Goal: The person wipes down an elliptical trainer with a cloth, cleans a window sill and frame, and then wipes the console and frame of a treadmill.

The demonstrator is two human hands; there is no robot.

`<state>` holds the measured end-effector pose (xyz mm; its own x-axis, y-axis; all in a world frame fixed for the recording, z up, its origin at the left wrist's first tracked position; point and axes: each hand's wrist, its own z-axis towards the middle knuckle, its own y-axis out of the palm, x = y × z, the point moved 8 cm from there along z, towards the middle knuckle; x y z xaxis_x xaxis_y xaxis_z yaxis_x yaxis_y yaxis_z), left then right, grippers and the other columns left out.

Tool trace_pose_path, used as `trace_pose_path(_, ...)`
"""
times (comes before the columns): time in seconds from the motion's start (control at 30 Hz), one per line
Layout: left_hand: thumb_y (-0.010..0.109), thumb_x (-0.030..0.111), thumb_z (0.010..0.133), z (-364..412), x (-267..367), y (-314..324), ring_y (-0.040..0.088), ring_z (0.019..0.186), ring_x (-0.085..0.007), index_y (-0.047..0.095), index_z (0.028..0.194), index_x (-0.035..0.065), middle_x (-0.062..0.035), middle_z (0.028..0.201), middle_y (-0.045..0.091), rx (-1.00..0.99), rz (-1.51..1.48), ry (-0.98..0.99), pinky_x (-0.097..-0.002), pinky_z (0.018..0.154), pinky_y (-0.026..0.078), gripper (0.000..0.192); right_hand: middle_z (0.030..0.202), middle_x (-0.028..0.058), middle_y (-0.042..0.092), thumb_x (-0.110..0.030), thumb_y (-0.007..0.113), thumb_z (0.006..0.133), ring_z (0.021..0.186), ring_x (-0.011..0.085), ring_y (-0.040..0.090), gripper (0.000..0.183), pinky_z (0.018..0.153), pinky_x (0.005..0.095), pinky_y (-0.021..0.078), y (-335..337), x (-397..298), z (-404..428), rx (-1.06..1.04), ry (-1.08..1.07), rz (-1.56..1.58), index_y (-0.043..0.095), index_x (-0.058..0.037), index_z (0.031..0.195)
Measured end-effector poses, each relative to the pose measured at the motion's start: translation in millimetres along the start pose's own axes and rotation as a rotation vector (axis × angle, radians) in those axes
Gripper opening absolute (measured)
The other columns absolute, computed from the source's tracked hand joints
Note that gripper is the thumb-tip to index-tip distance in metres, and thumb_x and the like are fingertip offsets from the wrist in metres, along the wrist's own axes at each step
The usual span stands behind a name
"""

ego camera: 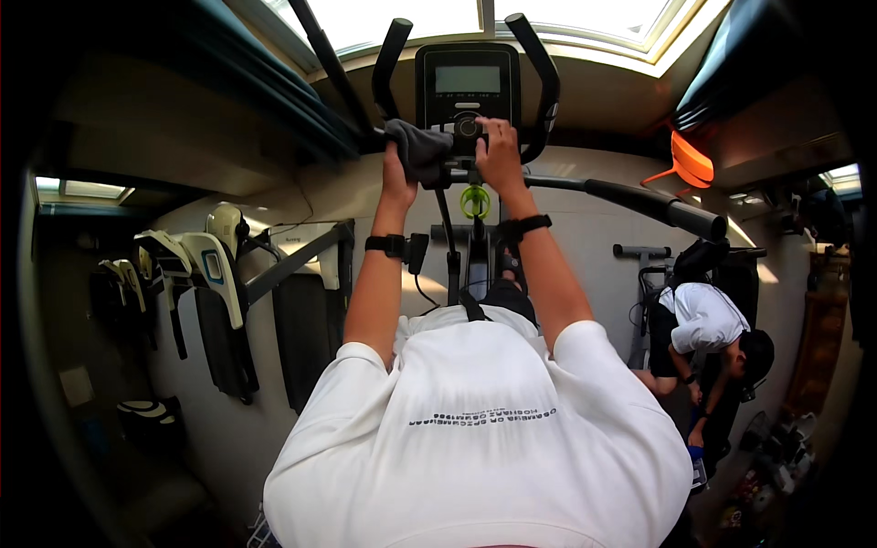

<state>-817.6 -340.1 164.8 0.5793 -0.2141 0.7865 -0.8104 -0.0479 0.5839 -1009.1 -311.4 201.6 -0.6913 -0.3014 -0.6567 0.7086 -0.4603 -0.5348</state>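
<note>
My left hand [397, 179] grips a dark grey cloth [423, 152], bunched against the lower left of an exercise machine's console [467, 82]. The cloth covers most of those fingers. At the console's lower right lies my right hand [501, 152], its fingers bent and apart beside a round dial [468, 126]; no object shows in it. Above the dial is a grey display [467, 79]. Black upright handles [390, 65] flank the console on both sides. Below it hangs a bright green ring-shaped holder [474, 202].
A long moving handlebar [651, 198] reaches out to the right, and another black bar [325, 55] rises at upper left. Treadmills [226, 281] stand on the left. An orange chair [690, 161] is at back right. Another person [706, 322] bends over equipment on the right.
</note>
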Motion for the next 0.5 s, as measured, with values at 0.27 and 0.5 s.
trace_pose_path(0.27,0.06,0.031,0.093,8,-32,1,0.055,0.073,-0.005,0.066,0.089,0.0071,0.004,0.081,0.061,-0.092,0.36,-0.01,-0.021,0.067,0.043,0.025,0.114,0.0121,0.055,-0.016,0.066,0.073,0.104,0.0314,0.054,0.054,0.087,0.0447,0.0418,23,-38,-25,-0.199,-0.02,-0.083,0.053,-0.0106,0.126)
trace_pose_path(0.5,0.062,0.037,0.091,11,26,-35,0.056,0.094,-0.0171,0.06,0.099,0.0017,-0.0075,0.101,0.057,0.476,1.354,0.76,-0.0324,0.082,0.046,0.036,0.106,0.0129,0.06,-0.026,0.073,0.069,0.103,0.0321,0.055,0.048,0.088,0.0423,0.0421,71,-48,-10,-0.471,-0.058,-0.014,0.062,-0.0052,0.111)
